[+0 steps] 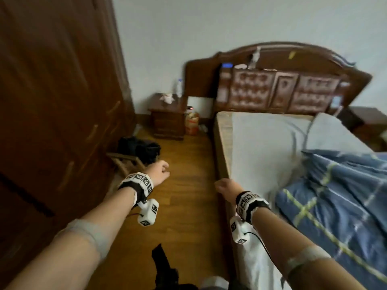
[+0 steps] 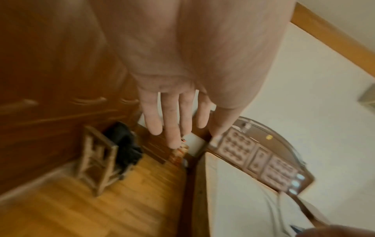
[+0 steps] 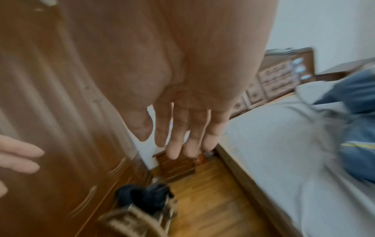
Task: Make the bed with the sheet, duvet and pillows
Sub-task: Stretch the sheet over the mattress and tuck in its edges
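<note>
Both hands empty: left hand (image 2: 172, 96) fingers (image 2: 172, 128) straight, spread; right hand (image 3: 190, 104) fingers (image 3: 174, 141) straight, near mattress edge (image 1: 222, 147).

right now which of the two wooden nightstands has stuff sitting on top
The nightstand left of the headboard, by the wardrobe: a clear bottle and crumpled white things stand on it. The other nightstand, at the bed's far side, shows a bare top.

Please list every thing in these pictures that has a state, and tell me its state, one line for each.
Left hand: fingers straight, holds nothing.
Right hand: fingers straight, holds nothing.
Pale grey fitted sheet: spread on the mattress, slightly wrinkled.
Blue checked duvet: bunched on the bed, not spread.
Pale grey pillow: lying near the headboard.
Dark wooden wardrobe doors: closed.
</note>
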`<control>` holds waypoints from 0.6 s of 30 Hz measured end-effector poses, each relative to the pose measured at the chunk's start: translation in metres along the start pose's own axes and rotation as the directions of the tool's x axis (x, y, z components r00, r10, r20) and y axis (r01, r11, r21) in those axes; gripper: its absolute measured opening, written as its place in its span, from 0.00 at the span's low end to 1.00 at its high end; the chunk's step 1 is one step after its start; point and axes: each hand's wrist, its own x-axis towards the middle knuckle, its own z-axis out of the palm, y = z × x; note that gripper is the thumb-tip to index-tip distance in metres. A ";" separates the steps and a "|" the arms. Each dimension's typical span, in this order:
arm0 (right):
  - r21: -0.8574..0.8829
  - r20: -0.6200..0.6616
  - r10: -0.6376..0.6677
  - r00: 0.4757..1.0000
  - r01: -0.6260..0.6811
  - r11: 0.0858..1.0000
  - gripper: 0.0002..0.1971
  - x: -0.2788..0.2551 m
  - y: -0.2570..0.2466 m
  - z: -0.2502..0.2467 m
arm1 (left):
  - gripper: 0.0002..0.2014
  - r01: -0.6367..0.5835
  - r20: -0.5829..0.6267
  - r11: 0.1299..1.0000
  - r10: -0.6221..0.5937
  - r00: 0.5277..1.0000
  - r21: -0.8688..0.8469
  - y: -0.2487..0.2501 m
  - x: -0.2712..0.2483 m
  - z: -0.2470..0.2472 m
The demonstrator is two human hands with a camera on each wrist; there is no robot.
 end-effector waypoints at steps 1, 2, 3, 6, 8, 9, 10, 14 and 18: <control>0.034 -0.046 0.041 0.998 -0.040 0.999 0.15 0.007 0.010 -0.014 | 0.19 -0.068 0.055 0.998 0.067 0.996 0.017 0.022 0.031 0.001; 0.067 -0.073 0.083 0.994 -0.078 0.995 0.14 0.016 0.022 -0.027 | 0.18 -0.139 0.114 0.990 0.135 0.984 0.030 0.043 0.060 0.004; 0.097 -0.077 0.138 0.987 -0.130 0.987 0.13 0.025 0.033 -0.038 | 0.17 -0.203 0.172 0.978 0.191 0.966 0.052 0.063 0.088 0.009; 0.173 -0.056 0.290 0.955 -0.277 0.945 0.13 0.074 0.069 -0.061 | 0.17 -0.370 0.285 0.896 0.298 0.911 0.247 0.110 0.170 0.020; 0.191 -0.021 0.350 0.937 -0.339 0.921 0.14 0.119 0.088 -0.073 | 0.16 -0.412 0.323 0.852 0.310 0.894 0.324 0.131 0.227 0.024; 0.198 -0.020 0.370 0.929 -0.359 0.912 0.14 0.147 0.094 -0.081 | 0.16 -0.416 0.326 0.843 0.309 0.893 0.341 0.140 0.256 0.022; 0.213 -0.029 0.372 0.928 -0.358 0.909 0.13 0.173 0.096 -0.091 | 0.16 -0.413 0.328 0.839 0.303 0.895 0.354 0.147 0.284 0.019; 0.252 0.005 0.338 0.941 -0.328 0.910 0.13 0.281 0.080 -0.138 | 0.15 -0.379 0.333 0.846 0.259 0.907 0.376 0.161 0.388 -0.008; 0.201 0.024 0.268 0.963 -0.267 0.942 0.16 0.373 0.047 -0.189 | 0.14 -0.310 0.351 0.896 0.192 0.916 0.318 0.158 0.483 -0.039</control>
